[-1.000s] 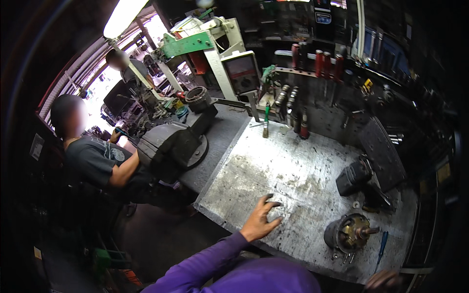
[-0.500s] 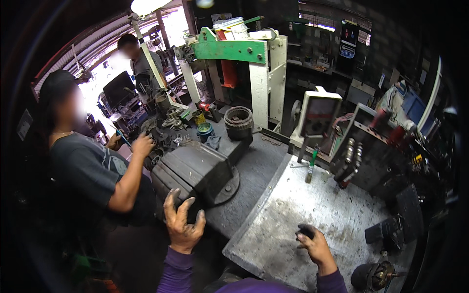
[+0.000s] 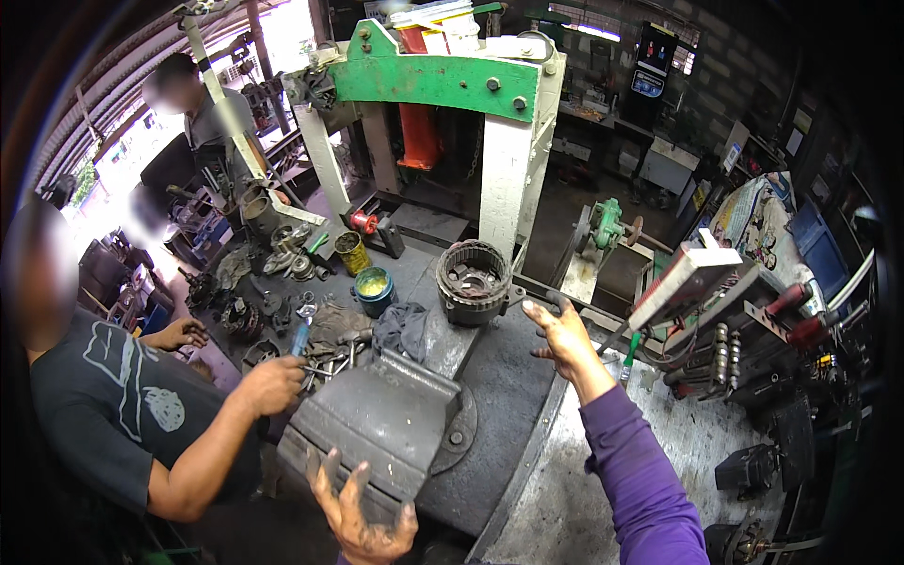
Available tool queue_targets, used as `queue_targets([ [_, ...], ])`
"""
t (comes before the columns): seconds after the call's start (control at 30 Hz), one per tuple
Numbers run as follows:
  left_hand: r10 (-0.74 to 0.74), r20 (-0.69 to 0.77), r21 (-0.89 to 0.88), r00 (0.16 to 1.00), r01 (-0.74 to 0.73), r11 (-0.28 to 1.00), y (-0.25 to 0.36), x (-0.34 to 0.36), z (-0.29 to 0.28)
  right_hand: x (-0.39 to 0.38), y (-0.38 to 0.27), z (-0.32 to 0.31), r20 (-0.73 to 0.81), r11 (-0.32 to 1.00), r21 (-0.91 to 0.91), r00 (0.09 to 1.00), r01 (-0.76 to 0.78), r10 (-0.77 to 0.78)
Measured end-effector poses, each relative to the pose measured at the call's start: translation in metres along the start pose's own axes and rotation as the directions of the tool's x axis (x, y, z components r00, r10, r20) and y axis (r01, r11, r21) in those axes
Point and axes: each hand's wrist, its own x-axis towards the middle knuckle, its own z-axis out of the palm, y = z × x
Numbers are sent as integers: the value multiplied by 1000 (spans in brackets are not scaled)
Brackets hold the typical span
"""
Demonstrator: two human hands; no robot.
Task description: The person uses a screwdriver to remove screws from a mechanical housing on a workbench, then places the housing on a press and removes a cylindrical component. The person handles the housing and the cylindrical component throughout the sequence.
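My left hand [image 3: 363, 516] is open, fingers spread, over the near edge of a large grey bench vise [image 3: 377, 419]; whether it touches the vise I cannot tell. Nothing is in it. My right hand [image 3: 570, 344] reaches forward, open and empty, its stretched fingers pointing toward a round dark metal housing [image 3: 474, 287]. That housing stands upright behind the vise, its open top showing parts inside. A gap shows between the fingers and the housing. A dark rag [image 3: 400, 330] and a blue tin [image 3: 374, 290] of greenish stuff sit left of it.
At left, a co-worker's hand [image 3: 271, 384] is beside a blue-handled tool [image 3: 301, 337]. Loose metal parts cover the bench's far left. Behind stands a press frame with a green crossbeam [image 3: 433, 83]. A metal-topped table [image 3: 537, 490], a green-handled brush [image 3: 631, 353] and a meter [image 3: 678, 282] are right.
My right hand has moved forward and left from over the metal table toward the housing. My left hand sits lower in view. The view has shifted, and the co-worker's arm has moved.
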Motion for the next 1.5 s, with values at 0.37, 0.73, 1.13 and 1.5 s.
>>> queue_targets([
  [0.37,50,26,-46,998,-49,998,2,15,-5,88,-35,30,189,987,-34,969,-157,161],
  [0.73,38,28,-60,999,-37,998,0,11,-4,64,16,39,8,949,-102,955,297,-298],
  [1.13,50,-22,-74,999,-52,996,-10,2,2,-28,40,13,-160,932,315,978,180,-135],
  [1.5,148,-11,40,989,-147,988,-9,3,6,-266,144,-121,-340,846,517,938,131,62],
])
